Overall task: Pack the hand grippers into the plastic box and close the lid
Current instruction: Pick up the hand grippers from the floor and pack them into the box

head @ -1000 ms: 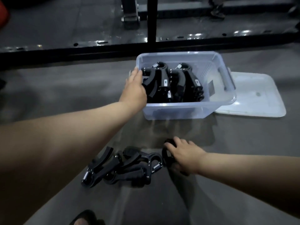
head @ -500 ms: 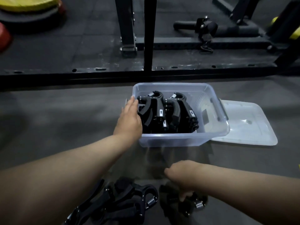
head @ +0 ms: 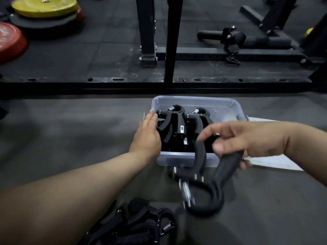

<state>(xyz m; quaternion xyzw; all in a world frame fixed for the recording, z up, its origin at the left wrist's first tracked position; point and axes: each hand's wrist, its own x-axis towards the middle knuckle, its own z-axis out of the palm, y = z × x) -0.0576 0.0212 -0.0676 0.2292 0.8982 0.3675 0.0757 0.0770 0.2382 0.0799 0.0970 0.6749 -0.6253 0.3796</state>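
A clear plastic box stands on the grey floor with several black hand grippers upright inside it. My left hand rests flat against the box's left rim and the leftmost gripper, fingers straight. My right hand holds a black hand gripper by one handle, in the air just in front of the box; its spring end hangs down. A pile of loose hand grippers lies on the floor at the bottom. The white lid lies flat to the right of the box, mostly hidden by my right arm.
A black steel rack frame runs across the floor just behind the box, with upright posts. Yellow and red weight plates lie at the far left. A bench base and roller stand at the far right.
My right hand has lifted one gripper from the floor pile and carried it up toward the box. My left hand has stayed at the box's left side. The camera has tilted up.
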